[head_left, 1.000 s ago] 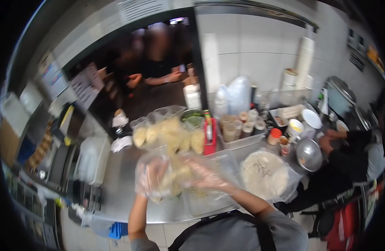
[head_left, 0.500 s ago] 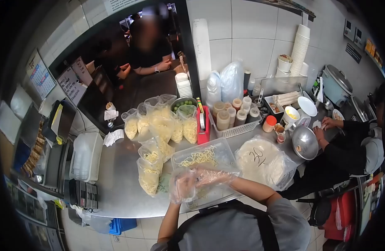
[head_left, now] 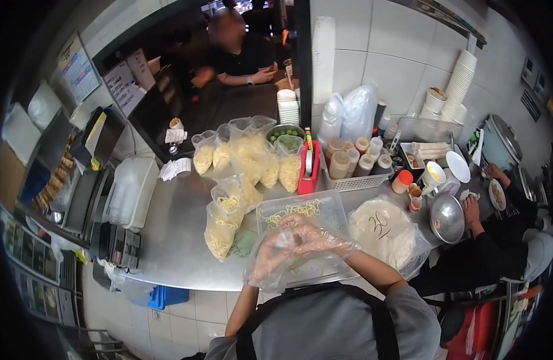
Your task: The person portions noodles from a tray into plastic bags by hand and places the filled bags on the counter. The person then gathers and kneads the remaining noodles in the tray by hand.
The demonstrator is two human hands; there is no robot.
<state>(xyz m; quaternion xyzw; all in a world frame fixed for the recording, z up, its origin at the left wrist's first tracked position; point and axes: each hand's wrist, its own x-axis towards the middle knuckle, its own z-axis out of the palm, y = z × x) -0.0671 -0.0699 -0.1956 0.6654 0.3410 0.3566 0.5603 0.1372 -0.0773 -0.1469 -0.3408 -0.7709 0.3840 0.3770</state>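
Both my hands wear loose clear plastic gloves and meet over a clear plastic tub (head_left: 339, 219). My left hand (head_left: 271, 252) is curled on the near left side, with crinkled clear film around it. My right hand (head_left: 312, 235) reaches in from the right, its fingers bent against the left. They seem to grip a thin clear plastic bag (head_left: 282, 240), though film and gloves are hard to tell apart. Loose yellow noodles (head_left: 297, 211) lie in the tub's far part. To the left stand open bags of noodles (head_left: 219, 237), beside a green patch (head_left: 245, 243).
Right of the tub lies a bagged stack of round white sheets (head_left: 381, 225) marked 30. Behind stand a red tape dispenser (head_left: 309, 168) and a basket of squeeze bottles (head_left: 354, 180). At right, a co-worker's hand (head_left: 471, 210) is near a metal bowl (head_left: 447, 217).
The view has shifted, so the counter appears further right. My hands have drawn closer together, the right bending over toward the left. The co-worker's one hand has moved away from the bowl toward the back.
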